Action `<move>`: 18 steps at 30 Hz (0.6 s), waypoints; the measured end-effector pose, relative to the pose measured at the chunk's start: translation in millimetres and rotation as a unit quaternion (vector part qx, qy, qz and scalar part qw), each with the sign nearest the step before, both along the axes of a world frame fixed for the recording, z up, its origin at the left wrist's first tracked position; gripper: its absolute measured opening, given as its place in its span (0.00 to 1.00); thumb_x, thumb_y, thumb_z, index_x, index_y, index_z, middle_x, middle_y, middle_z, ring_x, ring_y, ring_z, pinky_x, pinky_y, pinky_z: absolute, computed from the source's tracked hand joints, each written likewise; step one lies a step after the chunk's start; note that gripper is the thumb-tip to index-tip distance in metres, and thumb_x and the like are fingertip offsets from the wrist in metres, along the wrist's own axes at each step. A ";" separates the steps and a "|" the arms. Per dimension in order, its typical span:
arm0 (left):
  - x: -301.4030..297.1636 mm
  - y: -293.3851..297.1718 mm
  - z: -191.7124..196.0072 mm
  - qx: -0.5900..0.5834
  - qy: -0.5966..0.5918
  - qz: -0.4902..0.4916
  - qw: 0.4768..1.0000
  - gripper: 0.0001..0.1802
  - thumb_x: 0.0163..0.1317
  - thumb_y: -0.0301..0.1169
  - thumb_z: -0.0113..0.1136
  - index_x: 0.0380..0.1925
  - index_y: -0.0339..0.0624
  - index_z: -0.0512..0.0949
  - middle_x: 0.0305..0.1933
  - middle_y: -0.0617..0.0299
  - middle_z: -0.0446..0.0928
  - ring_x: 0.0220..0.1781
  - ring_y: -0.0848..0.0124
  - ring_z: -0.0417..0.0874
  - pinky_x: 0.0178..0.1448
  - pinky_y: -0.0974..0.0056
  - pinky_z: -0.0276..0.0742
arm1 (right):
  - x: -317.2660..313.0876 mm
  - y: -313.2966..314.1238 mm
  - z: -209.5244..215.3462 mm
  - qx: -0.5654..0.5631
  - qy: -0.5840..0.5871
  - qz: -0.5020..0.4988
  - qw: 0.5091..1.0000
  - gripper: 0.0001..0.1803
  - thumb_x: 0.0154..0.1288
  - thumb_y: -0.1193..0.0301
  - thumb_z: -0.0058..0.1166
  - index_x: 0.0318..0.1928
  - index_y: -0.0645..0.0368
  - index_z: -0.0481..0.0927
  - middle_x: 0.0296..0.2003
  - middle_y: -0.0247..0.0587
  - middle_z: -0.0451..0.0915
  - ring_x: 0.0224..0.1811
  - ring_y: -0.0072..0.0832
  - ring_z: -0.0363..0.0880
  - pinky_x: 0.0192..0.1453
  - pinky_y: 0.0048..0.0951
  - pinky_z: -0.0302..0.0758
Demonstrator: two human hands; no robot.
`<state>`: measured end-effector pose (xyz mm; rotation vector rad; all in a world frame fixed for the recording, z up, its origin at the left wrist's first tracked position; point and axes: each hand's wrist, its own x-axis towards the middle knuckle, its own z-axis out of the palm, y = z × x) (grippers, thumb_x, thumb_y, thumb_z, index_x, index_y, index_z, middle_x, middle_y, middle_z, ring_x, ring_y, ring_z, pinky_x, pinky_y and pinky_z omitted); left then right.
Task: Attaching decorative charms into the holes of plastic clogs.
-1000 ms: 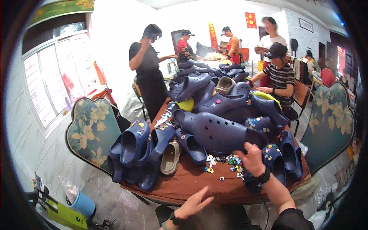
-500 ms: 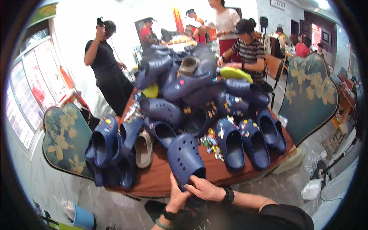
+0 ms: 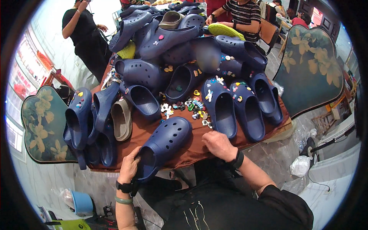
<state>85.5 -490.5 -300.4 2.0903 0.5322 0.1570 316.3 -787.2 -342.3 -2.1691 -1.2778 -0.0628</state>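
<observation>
A navy foam clog point(image 3: 168, 132) with round holes over its toe lies tilted at the table's front edge, bare of charms. My left hand point(image 3: 129, 165) grips it by the heel, with the thumb at the opening. My right hand point(image 3: 219, 145) is over the table edge to the right of it, fingers curled together; whatever they may hold is hidden. Just beyond lie small colourful shoe charms point(image 3: 197, 109) in a loose pile. Two charm-studded navy clogs, one nearer point(image 3: 222, 111) and one to its right point(image 3: 249, 111), stand by my right hand.
A heap of navy clogs point(image 3: 168, 42) fills the far part of the brown-covered table point(image 3: 184, 153). More clogs point(image 3: 78, 122) and a taupe one point(image 3: 122, 120) sit at left. Padded chair backs point(image 3: 312, 73) flank the table. A blue bin point(image 3: 82, 203) stands on the floor. People stand beyond.
My right hand has come away from the clog and moved right. The clog has turned in my left hand, toe now pointing up and right. My view has tipped downward.
</observation>
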 end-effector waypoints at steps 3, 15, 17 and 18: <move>-10.5 -6.6 -3.9 0.060 -0.021 0.038 0.997 0.21 0.67 0.18 0.51 0.60 0.36 0.74 0.49 0.50 0.85 0.52 0.67 0.85 0.57 0.65 0.76 | 20.6 -1.7 -4.7 0.040 -0.003 -0.022 0.999 0.03 0.62 0.75 0.55 0.36 0.61 0.77 0.33 0.49 0.80 0.39 0.48 0.81 0.43 0.45 0.78; 20.5 -33.2 30.9 0.247 -0.012 0.040 0.968 0.39 0.65 0.43 0.61 0.70 0.34 0.62 0.71 0.40 0.63 0.74 0.45 0.61 0.75 0.49 0.56 | 112.7 98.5 -1.9 -0.148 -0.130 0.063 0.978 0.25 0.57 0.78 0.56 0.57 0.60 0.74 0.52 0.52 0.74 0.56 0.51 0.74 0.57 0.46 0.78; 29.1 -40.4 19.7 0.272 -0.036 0.030 0.961 0.45 0.57 0.45 0.70 0.69 0.37 0.61 0.67 0.43 0.66 0.69 0.46 0.65 0.71 0.49 0.59 | 118.2 108.9 -11.0 -0.195 -0.132 0.063 0.970 0.21 0.57 0.78 0.56 0.53 0.60 0.77 0.50 0.52 0.74 0.55 0.50 0.75 0.55 0.46 0.79; 33.6 -44.4 10.3 0.267 -0.077 0.042 0.960 0.48 0.53 0.44 0.73 0.69 0.38 0.61 0.65 0.45 0.67 0.67 0.47 0.67 0.70 0.49 0.61 | 118.3 110.9 -13.1 -0.184 -0.141 0.061 0.971 0.18 0.57 0.79 0.56 0.50 0.60 0.78 0.49 0.52 0.74 0.53 0.50 0.75 0.54 0.46 0.79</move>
